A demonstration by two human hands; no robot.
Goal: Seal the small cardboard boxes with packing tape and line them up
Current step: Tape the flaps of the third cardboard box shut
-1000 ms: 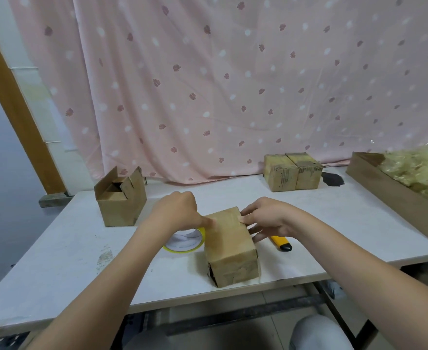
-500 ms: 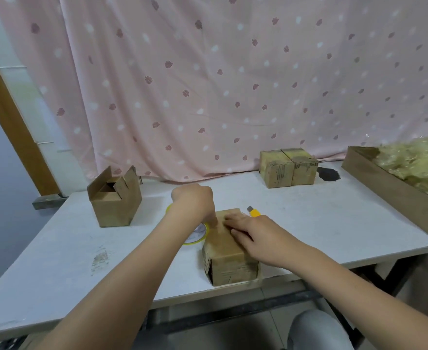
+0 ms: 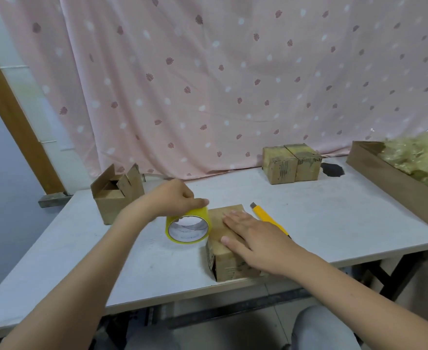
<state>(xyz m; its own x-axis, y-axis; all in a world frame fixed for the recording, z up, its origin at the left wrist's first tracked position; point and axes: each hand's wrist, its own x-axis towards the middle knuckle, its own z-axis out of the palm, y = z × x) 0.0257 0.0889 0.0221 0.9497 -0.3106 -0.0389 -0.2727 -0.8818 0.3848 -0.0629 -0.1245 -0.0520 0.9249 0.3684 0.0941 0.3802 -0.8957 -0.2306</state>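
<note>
Seen from the head camera, a person's right hand (image 3: 256, 238) lies flat, fingers straight, on the top of a small brown cardboard box (image 3: 224, 251) near the front edge of a scuffed white table (image 3: 334, 223), hiding most of the lid and its seam. The left hand (image 3: 175, 200) curls round a roll of clear yellowish packing tape (image 3: 188, 228), held on edge just beside the box's left side; whether tape reaches the lid cannot be made out. A yellow utility knife (image 3: 267, 218) is partly covered by the right hand. Two taped, worn cardboard boxes (image 3: 291, 163) sit touching near the pink dotted curtain (image 3: 208, 84). An open-flapped cardboard box (image 3: 117, 194) stands left. A long cardboard tray (image 3: 395, 183) of crinkled yellowish filling is cut off at right.
</note>
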